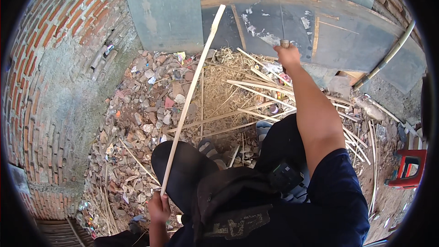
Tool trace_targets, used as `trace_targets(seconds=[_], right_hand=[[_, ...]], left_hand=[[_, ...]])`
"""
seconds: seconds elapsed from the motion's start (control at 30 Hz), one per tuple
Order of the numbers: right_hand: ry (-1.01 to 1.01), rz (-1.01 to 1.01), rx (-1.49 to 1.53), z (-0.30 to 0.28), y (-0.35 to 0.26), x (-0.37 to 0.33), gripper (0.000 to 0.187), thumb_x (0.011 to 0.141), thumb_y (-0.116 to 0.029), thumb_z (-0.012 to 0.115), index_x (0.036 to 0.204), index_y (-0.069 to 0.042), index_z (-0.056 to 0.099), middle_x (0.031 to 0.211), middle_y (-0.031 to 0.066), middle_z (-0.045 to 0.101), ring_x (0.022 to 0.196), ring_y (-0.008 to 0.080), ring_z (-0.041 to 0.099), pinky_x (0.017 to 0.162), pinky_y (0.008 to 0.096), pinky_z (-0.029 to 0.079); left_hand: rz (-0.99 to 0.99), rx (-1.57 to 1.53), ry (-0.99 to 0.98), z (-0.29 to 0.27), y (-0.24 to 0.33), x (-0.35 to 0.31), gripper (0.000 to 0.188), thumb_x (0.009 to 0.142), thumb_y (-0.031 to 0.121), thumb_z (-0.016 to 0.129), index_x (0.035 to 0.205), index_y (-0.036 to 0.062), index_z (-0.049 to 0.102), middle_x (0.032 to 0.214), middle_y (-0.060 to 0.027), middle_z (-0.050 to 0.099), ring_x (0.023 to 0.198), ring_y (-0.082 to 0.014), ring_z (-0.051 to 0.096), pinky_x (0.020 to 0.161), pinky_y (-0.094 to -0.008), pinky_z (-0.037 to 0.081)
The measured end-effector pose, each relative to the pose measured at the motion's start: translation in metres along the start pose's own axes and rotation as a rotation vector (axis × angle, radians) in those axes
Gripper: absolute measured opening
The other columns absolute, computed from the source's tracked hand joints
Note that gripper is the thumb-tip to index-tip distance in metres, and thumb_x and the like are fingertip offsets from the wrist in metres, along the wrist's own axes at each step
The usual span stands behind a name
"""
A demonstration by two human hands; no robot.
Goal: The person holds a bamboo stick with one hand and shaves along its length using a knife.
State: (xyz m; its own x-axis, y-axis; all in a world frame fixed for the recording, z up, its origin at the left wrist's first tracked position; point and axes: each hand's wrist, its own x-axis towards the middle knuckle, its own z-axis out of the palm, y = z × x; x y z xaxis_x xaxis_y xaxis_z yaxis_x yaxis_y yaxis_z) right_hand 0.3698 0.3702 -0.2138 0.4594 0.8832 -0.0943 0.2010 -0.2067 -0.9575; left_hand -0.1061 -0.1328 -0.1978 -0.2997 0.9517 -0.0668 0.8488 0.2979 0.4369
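My left hand (pixel 158 206), low in the view, is closed around the lower end of a long pale bamboo strip (pixel 192 87). The strip slants up and to the right, passing over my left knee, and its wider far end stands in front of the dark panels. My right arm is stretched forward. At its end my right hand (pixel 288 56) is closed on a tool with a round wooden handle (pixel 285 43). Only the handle's butt shows above the fist; the rest of the tool is hidden. Cut strips (pixel 260 84) lie crossed on the ground below that hand.
Broken brick and stone rubble (pixel 146 105) covers the ground at left, beside a brick wall (pixel 55 64). Shavings (pixel 224 96) lie ahead of my feet. Dark panels (pixel 256 23) stand across the back, with a bamboo pole (pixel 386 59) leaning there. A red plastic stool (pixel 407 169) is at right.
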Motion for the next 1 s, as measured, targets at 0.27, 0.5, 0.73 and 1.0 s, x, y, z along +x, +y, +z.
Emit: trace_targets(seconds=[0.27,0.5,0.73,1.0], right_hand=[[-0.467,-0.607,-0.36,-0.003,-0.074,-0.07,0.035,0.084,-0.032,0.074,0.106,-0.006,0.07,0.091,0.0155,0.074,0.082,0.0302,0.071,0.078,0.0427,0.054],[-0.776,-0.912,-0.75,0.02,-0.096,-0.122,0.022,0.081,-0.025,0.071,0.099,-0.012,0.07,0.091,0.0131,0.073,0.086,0.0323,0.071,0.081,0.0462,0.057],[-0.566,-0.572,-0.683,0.032,-0.063,-0.08,0.034,0.084,-0.029,0.068,0.113,-0.012,0.071,0.095,0.0168,0.072,0.095,0.0369,0.07,0.087,0.0466,0.056],[-0.685,-0.83,-0.75,0.024,-0.079,-0.104,0.025,0.08,-0.027,0.071,0.1,-0.012,0.071,0.088,0.0143,0.072,0.087,0.0367,0.069,0.08,0.047,0.055]], left_hand=[[-0.022,-0.213,0.052,-0.005,0.035,0.002,0.029,0.104,0.026,0.052,0.091,-0.0001,0.056,0.058,-0.0101,0.053,0.052,-0.0175,0.054,0.051,-0.0354,0.041],[-0.031,-0.034,0.006,0.001,0.026,-0.012,0.032,0.103,0.028,0.049,0.086,0.0012,0.053,0.06,-0.018,0.056,0.054,-0.0375,0.058,0.052,-0.0451,0.042],[0.045,0.092,0.093,0.008,0.019,-0.005,0.03,0.102,0.026,0.048,0.085,0.0017,0.052,0.061,-0.0218,0.056,0.058,-0.0462,0.058,0.052,-0.0512,0.042],[-0.005,-0.047,-0.022,-0.005,0.018,-0.005,0.038,0.103,0.033,0.051,0.08,0.0025,0.052,0.059,-0.0184,0.055,0.055,-0.0392,0.059,0.052,-0.0461,0.042]])
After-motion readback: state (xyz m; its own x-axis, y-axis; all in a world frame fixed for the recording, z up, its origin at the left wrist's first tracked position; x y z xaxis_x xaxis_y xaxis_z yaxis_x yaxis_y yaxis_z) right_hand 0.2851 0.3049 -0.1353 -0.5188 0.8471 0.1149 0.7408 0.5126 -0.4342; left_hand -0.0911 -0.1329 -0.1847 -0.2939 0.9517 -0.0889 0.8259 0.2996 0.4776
